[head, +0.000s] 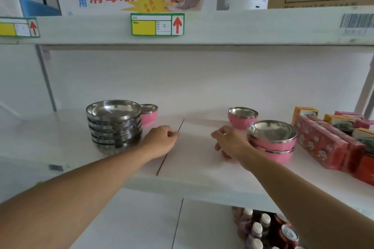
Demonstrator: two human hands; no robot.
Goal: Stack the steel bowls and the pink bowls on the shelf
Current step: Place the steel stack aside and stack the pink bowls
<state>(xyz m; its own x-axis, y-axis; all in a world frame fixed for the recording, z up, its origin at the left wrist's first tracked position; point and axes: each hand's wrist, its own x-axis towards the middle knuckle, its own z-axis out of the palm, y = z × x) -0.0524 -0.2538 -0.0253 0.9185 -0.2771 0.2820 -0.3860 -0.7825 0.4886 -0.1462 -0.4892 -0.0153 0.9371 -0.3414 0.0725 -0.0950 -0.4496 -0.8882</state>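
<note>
Your steel bowls (114, 125) are done as far as the view shows: one tall nested stack at the left of the shelf (194, 168). The pink ones are partway. Two sit nested at the right (271, 143), but one single pink bowl (242, 117) stands behind them and another (149, 114) sits just behind the steel stack. Both still need gathering. Your left hand (162, 140) rests beside the steel stack, its fingers curled loosely and holding nothing; your right hand (228, 142) hovers near the pink pair, its fingers bent, also empty.
</note>
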